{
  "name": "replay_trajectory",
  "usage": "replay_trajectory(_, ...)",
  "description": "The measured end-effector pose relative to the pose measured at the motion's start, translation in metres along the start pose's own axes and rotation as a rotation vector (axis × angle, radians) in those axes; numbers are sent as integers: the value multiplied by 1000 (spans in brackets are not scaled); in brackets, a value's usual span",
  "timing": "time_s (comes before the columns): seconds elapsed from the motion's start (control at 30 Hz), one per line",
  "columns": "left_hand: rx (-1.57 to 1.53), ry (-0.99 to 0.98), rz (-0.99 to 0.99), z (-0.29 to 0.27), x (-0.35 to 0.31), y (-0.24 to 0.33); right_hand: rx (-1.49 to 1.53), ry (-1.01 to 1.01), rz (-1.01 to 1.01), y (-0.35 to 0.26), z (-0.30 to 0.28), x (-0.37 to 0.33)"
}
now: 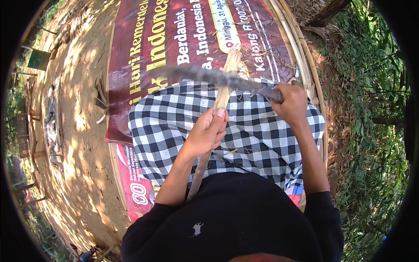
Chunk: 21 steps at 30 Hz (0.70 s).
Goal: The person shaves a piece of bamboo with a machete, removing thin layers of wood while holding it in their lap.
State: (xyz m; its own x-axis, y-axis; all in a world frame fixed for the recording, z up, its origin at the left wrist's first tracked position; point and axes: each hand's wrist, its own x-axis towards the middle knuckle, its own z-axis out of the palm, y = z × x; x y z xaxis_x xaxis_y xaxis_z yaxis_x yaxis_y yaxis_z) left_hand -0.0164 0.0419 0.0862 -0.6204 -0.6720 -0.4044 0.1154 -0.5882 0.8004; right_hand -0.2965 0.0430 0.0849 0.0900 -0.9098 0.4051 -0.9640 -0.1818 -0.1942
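Seated, I have black-and-white checkered cloth [262, 139] over my legs. My left hand [206, 134] is closed around the middle of a long, flat strip of wood or bamboo [222, 98]. The strip's pale far end points away from me, and its darker near end rests by my black shirt. In my right hand [291, 104] is the handle of a machete [251, 84]. Its dark, slightly curved blade reaches leftward across the strip, beyond my left hand, its tip smeared by motion. Whether the edge touches the strip, I cannot tell.
A dark red printed banner [131, 48] covers the platform under me, with thin shavings scattered on it. Bamboo poles [301, 43] edge its right side. Green plants [375, 87] grow farther right; bare, sun-dappled earth [78, 113] lies left. A small wood scrap [100, 102] sits at the banner's left edge.
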Motion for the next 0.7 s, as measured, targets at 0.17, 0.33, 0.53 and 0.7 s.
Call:
replay_trajectory(0.17,50,-9,-13,0,-4,1,111,-51,-94,-24,6,-13)
replay_trajectory(0.33,73,-61,29,2,-4,-3,45,-54,-16,-13,2,-8)
replay_trajectory(0.53,105,-49,66,10,-3,-6,87,-126,-38,-21,2,-7)
replay_trajectory(0.7,257,25,154,15,0,-18,109,-2,-6,25,17,-9)
